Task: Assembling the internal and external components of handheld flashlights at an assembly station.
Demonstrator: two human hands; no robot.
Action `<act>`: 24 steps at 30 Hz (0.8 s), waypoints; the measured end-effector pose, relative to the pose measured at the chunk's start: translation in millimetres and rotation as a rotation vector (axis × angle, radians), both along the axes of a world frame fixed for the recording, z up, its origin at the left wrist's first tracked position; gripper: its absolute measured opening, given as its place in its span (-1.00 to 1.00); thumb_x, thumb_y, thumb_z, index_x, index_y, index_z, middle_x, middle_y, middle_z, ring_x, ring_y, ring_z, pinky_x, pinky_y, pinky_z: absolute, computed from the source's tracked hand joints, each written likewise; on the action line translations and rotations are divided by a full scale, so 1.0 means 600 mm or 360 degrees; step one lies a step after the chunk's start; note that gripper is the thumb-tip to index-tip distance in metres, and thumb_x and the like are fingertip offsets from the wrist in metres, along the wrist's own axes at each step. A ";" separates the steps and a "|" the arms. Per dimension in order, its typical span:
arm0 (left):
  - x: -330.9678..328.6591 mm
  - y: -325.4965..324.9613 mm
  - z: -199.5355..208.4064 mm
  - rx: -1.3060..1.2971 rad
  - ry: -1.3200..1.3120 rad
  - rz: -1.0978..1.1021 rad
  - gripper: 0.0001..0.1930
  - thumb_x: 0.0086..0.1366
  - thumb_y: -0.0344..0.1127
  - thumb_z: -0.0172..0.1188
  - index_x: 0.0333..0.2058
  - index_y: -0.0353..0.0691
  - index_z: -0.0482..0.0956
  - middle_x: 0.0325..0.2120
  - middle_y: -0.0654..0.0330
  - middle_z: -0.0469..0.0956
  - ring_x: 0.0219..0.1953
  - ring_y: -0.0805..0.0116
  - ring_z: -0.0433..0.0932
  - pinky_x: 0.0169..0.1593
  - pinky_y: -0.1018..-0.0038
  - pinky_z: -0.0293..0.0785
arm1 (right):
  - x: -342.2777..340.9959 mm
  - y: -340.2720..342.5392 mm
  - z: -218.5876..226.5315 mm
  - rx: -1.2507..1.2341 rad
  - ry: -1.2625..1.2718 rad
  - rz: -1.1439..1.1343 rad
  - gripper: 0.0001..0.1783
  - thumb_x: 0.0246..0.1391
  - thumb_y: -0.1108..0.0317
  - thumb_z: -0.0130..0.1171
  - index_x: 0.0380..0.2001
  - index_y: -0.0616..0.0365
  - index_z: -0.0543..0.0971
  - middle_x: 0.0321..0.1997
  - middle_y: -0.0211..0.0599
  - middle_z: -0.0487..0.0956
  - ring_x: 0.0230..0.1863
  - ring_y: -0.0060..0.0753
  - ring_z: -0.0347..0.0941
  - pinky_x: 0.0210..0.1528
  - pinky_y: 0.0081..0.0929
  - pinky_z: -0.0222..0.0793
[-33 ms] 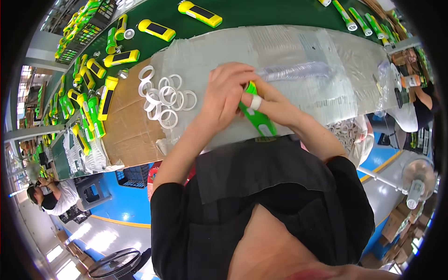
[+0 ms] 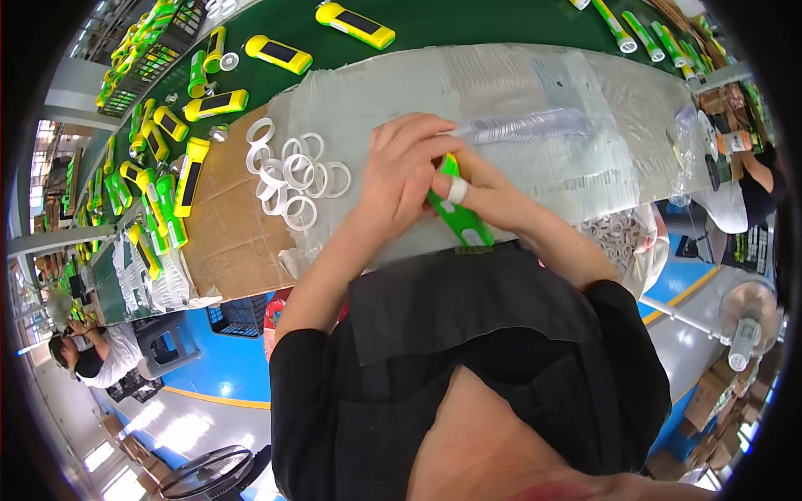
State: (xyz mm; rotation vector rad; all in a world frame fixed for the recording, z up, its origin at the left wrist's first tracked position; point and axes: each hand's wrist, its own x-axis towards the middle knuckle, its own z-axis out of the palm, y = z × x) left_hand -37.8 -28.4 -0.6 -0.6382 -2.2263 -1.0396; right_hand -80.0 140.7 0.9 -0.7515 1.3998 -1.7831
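Note:
In front of my body I hold a green flashlight [image 2: 461, 219], tilted, its lower end close to my apron. My left hand [image 2: 404, 171] is closed over the upper end, which its fingers hide. My right hand [image 2: 493, 190] grips the body from the right, and a white band circles its thumb. Several white rings [image 2: 299, 171] lie in a loose group to the left of my hands. Just beyond my right hand, a row of nested clear plastic discs [image 2: 530, 126] rests on the plastic-covered work surface [image 2: 401, 88].
Yellow and green flashlights [image 2: 215, 105] lie scattered on the green table [image 2: 443, 21] at the left and back. More flashlights [image 2: 643, 37] are at the back right. A bag of white rings [image 2: 614, 242] stands below the right edge. Another person [image 2: 107, 351] is far left.
The flashlight has turned slightly in my hands: the yellow at its upper end no longer shows, and green shows there. My hands have shifted only a little.

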 end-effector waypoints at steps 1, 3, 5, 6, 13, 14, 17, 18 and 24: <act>0.005 -0.002 -0.001 -0.0115 0.0003 -0.0039 -0.59 0.41 -0.14 -0.20 -0.07 -0.25 0.56 0.00 0.04 0.50 0.04 -0.02 0.43 0.11 0.18 0.23 | 0.011 0.006 -0.002 0.0000 -0.0093 -0.0002 -0.49 0.28 0.14 0.09 0.16 0.17 0.25 -0.06 -0.31 0.40 -0.14 -0.47 0.43 -0.17 -0.47 0.43; 0.002 0.018 -0.008 0.0139 -0.0107 -0.0167 -0.58 0.43 -0.14 -0.22 -0.04 -0.25 0.54 -0.01 0.03 0.51 0.04 -0.03 0.43 0.13 0.19 0.23 | 0.015 0.020 -0.004 -0.0030 -0.0294 -0.0063 -0.47 0.28 0.14 0.09 0.18 0.15 0.23 -0.05 -0.30 0.41 -0.14 -0.45 0.43 -0.18 -0.46 0.43; 0.001 0.035 -0.019 0.0611 -0.0374 -0.0241 -0.59 0.43 -0.11 -0.14 0.02 -0.26 0.50 -0.01 0.01 0.51 0.07 -0.04 0.42 0.17 0.20 0.23 | 0.024 0.030 -0.005 -0.0111 -0.0622 -0.0341 -0.48 0.28 0.16 0.05 0.20 0.14 0.24 -0.12 -0.21 0.47 -0.22 -0.38 0.48 -0.22 -0.41 0.45; -0.006 0.037 -0.024 0.0610 -0.0377 -0.0242 -0.59 0.43 -0.11 -0.14 0.02 -0.26 0.50 -0.01 0.01 0.51 0.07 -0.04 0.42 0.17 0.20 0.23 | 0.018 0.039 -0.006 -0.0138 -0.0585 -0.0368 -0.50 0.28 0.15 0.03 0.19 0.14 0.26 -0.17 -0.18 0.50 -0.26 -0.36 0.49 -0.23 -0.40 0.45; -0.067 0.033 -0.103 -0.0393 -0.0401 0.0361 -0.47 0.09 -0.16 0.37 0.02 -0.23 0.51 -0.04 0.06 0.50 0.04 0.06 0.43 0.05 0.22 0.35 | 0.007 0.096 -0.018 -0.0090 -0.0438 -0.0544 -0.47 0.26 0.03 -0.04 0.15 0.15 0.31 -0.32 -0.14 0.52 -0.38 -0.34 0.49 -0.30 -0.42 0.42; -0.071 0.030 -0.111 -0.0384 -0.0368 0.0342 -0.47 0.07 -0.15 0.38 0.02 -0.22 0.52 -0.05 0.07 0.51 0.02 0.07 0.43 0.03 0.24 0.36 | 0.007 0.099 -0.019 -0.0119 -0.0490 -0.0510 -0.54 0.30 0.13 -0.06 0.15 0.16 0.32 -0.30 -0.17 0.53 -0.37 -0.37 0.49 -0.29 -0.42 0.43; -0.078 0.020 -0.119 -0.0257 -0.0373 0.0272 -0.48 0.07 -0.15 0.39 0.01 -0.20 0.54 -0.07 0.12 0.50 0.02 0.11 0.41 0.00 0.28 0.36 | 0.011 0.095 -0.012 -0.0109 -0.0455 -0.0494 -0.54 0.30 0.12 -0.05 0.13 0.17 0.34 -0.31 -0.18 0.53 -0.38 -0.40 0.48 -0.31 -0.44 0.42; -0.078 0.016 -0.119 -0.0139 -0.0413 0.0228 -0.49 0.08 -0.14 0.39 0.00 -0.18 0.55 -0.08 0.14 0.49 0.02 0.15 0.40 0.01 0.30 0.35 | 0.011 0.092 -0.010 -0.0112 -0.0454 -0.0490 -0.54 0.30 0.12 -0.05 0.13 0.17 0.34 -0.31 -0.18 0.53 -0.38 -0.40 0.48 -0.31 -0.44 0.42; -0.025 0.020 -0.010 0.0422 -0.0402 -0.0091 -0.62 0.31 -0.18 0.17 0.08 -0.11 0.54 -0.14 0.11 0.42 -0.06 0.18 0.36 0.01 0.34 0.32 | 0.005 0.065 0.006 -0.0049 -0.0418 -0.0355 -0.54 0.26 0.13 0.05 0.11 0.17 0.37 -0.30 -0.18 0.52 -0.37 -0.42 0.48 -0.31 -0.46 0.42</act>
